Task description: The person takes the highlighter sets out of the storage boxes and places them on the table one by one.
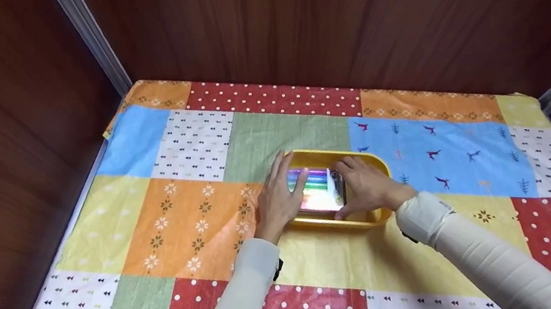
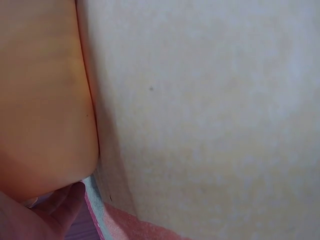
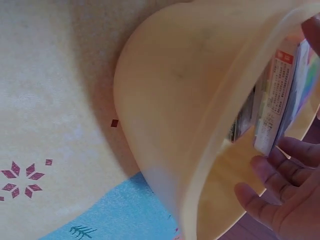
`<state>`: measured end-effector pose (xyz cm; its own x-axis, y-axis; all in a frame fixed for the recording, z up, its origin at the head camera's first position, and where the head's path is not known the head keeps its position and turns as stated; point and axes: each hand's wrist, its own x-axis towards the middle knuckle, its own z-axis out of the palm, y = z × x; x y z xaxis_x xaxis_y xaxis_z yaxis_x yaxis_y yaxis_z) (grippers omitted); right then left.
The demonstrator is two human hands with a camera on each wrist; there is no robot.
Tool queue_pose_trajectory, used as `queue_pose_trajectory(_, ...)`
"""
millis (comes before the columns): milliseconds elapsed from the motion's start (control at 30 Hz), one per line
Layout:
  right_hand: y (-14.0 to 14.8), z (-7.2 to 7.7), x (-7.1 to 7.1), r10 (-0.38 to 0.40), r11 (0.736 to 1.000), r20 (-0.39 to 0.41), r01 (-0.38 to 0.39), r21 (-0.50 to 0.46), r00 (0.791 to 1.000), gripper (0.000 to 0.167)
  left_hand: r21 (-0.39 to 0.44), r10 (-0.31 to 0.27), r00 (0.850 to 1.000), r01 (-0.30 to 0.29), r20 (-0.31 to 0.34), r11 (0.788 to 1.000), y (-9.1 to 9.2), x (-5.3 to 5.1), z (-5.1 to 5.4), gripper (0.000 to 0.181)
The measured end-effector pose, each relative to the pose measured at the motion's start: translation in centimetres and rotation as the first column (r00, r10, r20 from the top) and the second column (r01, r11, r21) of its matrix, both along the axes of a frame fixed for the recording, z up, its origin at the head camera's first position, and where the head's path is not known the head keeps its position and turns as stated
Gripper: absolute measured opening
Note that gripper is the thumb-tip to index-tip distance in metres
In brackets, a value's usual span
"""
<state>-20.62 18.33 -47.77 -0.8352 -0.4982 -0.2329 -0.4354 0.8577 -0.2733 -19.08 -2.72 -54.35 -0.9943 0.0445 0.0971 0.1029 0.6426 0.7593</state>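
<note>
A yellow tray (image 1: 342, 226) holds a flat pack of rainbow-coloured items (image 1: 316, 188) with a dark-edged thing (image 1: 338, 187) at its right side. At the tray's left end, my left hand (image 1: 278, 198) has its fingers extended along the rim and its thumb over the pack. The left wrist view shows its fingertips (image 2: 75, 192) touching the outer wall (image 2: 45, 100). Inside the tray's right part, my right hand (image 1: 370, 183) spreads thumb and fingers beside the pack. In the right wrist view the fingers (image 3: 285, 177) are loosely bent, one at the corner of the printed box (image 3: 275, 102).
A patchwork-patterned cloth (image 1: 195, 212) covers the table under the tray. Dark wood-look panels (image 1: 254, 29) stand behind and at both sides, with metal strips (image 1: 94, 39) at the corners.
</note>
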Motion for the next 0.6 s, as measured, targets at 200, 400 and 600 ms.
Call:
queue_pose_trajectory(200,0.06,-0.28,0.08,-0.025,1.0,0.038,0.025,0.001,0.999,0.116,0.006,-0.001,1.0,0.001,0.008,1.0,-0.09,0.03,0.05,0.065)
queue_pose_trajectory(400,0.03,-0.45,-0.01,-0.042,0.999,0.039,0.041,0.026,0.998,0.11,0.016,0.005,1.0,-0.005,0.013,1.0,-0.05,-0.06,0.14,0.067)
queue_pose_trajectory(600,0.12,-0.56,0.0,-0.035,0.999,0.015,0.035,-0.002,0.999,0.105,0.03,0.029,0.999,-0.03,0.023,0.999,0.05,-0.17,-0.01,0.07)
